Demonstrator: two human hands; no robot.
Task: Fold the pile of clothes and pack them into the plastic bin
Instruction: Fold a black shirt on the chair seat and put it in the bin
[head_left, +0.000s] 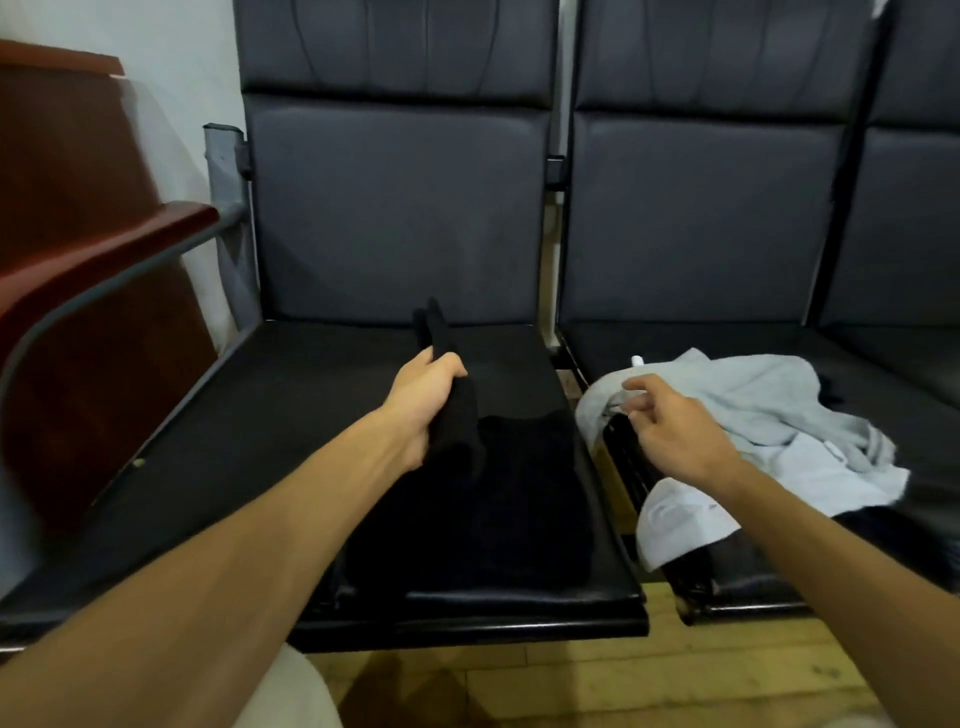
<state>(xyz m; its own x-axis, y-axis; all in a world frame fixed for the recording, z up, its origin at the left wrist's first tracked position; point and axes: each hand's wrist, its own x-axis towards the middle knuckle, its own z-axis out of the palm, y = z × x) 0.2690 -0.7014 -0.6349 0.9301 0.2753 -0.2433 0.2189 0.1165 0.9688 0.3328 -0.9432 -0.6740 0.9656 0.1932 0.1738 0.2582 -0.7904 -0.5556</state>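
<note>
Left seat (260, 415): the black garment (498, 499) lies flat on the cushion, over its near right part and reaching almost to the near edge. Your left hand (426, 400) is clenched round a bunched strip of it at the garment's far left corner. The strip stands up out of your fist, its tip toward the backrest (400, 208). Black cloth on black cushion: the folds and edges are hard to read.

Right seat (727, 338): the unfolded clothes lie here. A grey garment (753, 395) is crumpled across the far left of the cushion. A white garment (831, 473) lies nearer, and one end of it hangs over the seat's near left edge. Some dark cloth (883, 525) shows under the white one, to the right. A small white object (638, 360) pokes up at the far left rim of the grey heap, too small to identify.

Your right hand (670, 431) hovers over the left edge of the grey garment with fingers relaxed and half curled, grasping nothing. You cannot tell whether the fingertips brush the cloth.

Around you:
- A narrow gap separates the two seats, and the wooden floor (571, 675) shows through it.
- A grey metal arm with a red-brown wooden armrest (104, 244) bounds the left seat on its left side.
- A red-brown wooden panel (62, 156) leans against the white wall beyond that.
- Both forearms cross the near edge of the seats, and the left one covers the near left of the cushion.
</note>
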